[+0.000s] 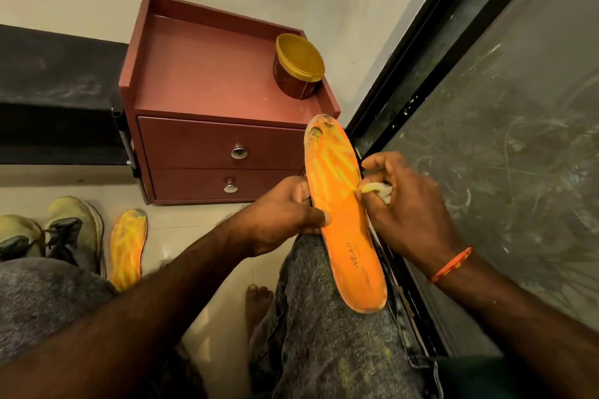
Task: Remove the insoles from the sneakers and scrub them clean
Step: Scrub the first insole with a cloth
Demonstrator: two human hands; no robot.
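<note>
Looking down from a head camera, we see a person seated with an orange insole point(343, 220) lying lengthwise along the right knee, its heel end nearest us and its worn toe end pointing away. Our left hand point(285, 214) grasps the insole's left edge, thumb pressed flat across its top surface and fingers curled underneath, where we cannot see them. Our right hand point(402, 201) is clenched around a small pale cloth point(379, 189), pinching it against the insole's right edge about midway along. Most of the cloth is buried in the fist, so we cannot make out its full shape. An orange thread bracelet point(452, 264) circles the right wrist.

A second insole point(127, 248) lies flat on the floor to the left, just beside a pair of yellowish sneakers point(52, 230), partly cut off by the left knee and frame edge. Ahead stands a reddish two-drawer cabinet point(207, 100) with a lidded gold tub point(299, 65) on top. A dusty dark glass panel point(518, 123) fills the right side. A bare foot point(257, 300) shows between the knees.
</note>
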